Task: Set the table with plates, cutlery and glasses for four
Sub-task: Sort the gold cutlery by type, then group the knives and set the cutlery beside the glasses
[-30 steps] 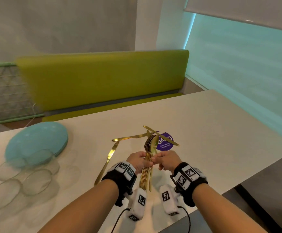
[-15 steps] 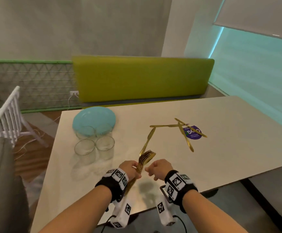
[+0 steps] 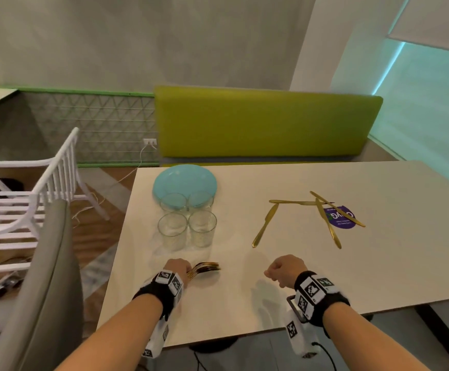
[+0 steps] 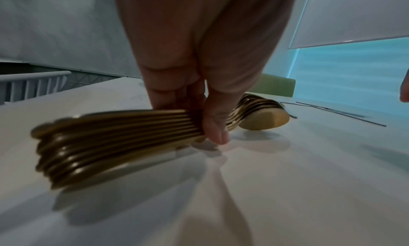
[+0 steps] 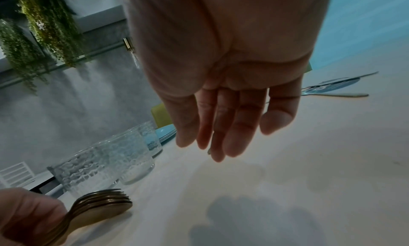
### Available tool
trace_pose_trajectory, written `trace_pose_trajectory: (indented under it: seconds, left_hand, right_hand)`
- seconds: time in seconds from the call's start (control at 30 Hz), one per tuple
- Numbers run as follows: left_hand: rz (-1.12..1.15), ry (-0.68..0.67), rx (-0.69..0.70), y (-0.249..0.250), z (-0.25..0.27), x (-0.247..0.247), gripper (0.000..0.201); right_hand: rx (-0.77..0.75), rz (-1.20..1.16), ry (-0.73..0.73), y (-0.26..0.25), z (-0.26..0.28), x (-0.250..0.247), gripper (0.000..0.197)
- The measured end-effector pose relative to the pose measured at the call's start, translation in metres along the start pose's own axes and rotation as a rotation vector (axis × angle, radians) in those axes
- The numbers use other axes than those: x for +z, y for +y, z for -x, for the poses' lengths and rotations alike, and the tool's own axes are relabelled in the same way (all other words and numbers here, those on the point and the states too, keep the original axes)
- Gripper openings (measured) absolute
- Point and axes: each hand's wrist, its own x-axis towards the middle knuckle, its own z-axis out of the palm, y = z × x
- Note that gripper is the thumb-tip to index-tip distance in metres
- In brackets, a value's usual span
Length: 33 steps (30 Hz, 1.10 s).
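Observation:
My left hand (image 3: 176, 267) grips a bundle of gold forks and spoons (image 3: 207, 267) by the handles, low over the near left of the white table (image 3: 325, 277). In the left wrist view my fingers (image 4: 199, 101) wrap the bundle (image 4: 124, 137). My right hand (image 3: 282, 269) hovers to the right with relaxed fingers (image 5: 221, 127) and holds nothing. Several gold knives (image 3: 265, 226) lie scattered mid-table, some over a purple sticker (image 3: 342, 219). A stack of light blue plates (image 3: 184, 180) sits at the far left, with several clear glasses (image 3: 172, 231) clustered in front of it.
A white slatted chair (image 3: 30, 204) and a grey chair back (image 3: 49, 277) stand left of the table. A green bench (image 3: 266, 124) runs along the far side. The table's front edge is just under my wrists.
My right hand has let go of the cutlery bundle and moved away to the right. My left hand has carried the bundle left and down toward the table.

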Motion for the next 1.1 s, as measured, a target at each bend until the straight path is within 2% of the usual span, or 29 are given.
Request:
trace_pose_trajectory:
  seconds: [0.07, 0.2, 0.53, 0.7, 0.83, 0.97, 1.1]
  left_hand:
    - [-0.023, 0.014, -0.001, -0.001, -0.001, 0.002, 0.036]
    - [-0.059, 0.02, -0.014, -0.005, -0.002, 0.002, 0.036]
    - [-0.078, 0.075, -0.037, -0.009, -0.004, 0.005, 0.035]
    - [-0.032, 0.067, -0.055, -0.009, -0.004, 0.005, 0.04]
    - [0.014, 0.044, -0.061, -0.004, -0.004, -0.002, 0.037]
    - [0.066, 0.126, -0.024, 0.012, -0.004, -0.012, 0.038]
    - [0.148, 0.174, 0.101, 0.044, -0.008, -0.023, 0.038]
  right_hand:
    - [0.006, 0.016, 0.009, 0.002, 0.0, 0.0, 0.028]
    - [0.001, 0.052, 0.01, 0.006, 0.001, 0.001, 0.018]
    - [-0.01, 0.073, 0.025, 0.011, 0.009, 0.001, 0.015]
    - [0.01, 0.071, 0.031, 0.014, 0.013, 0.001, 0.028]
    - [0.008, 0.064, 0.048, 0.015, 0.013, -0.002, 0.028]
    - [0.003, 0.076, 0.061, 0.016, 0.013, -0.007, 0.03]
    - [-0.004, 0.071, 0.083, 0.022, 0.011, -0.018, 0.029]
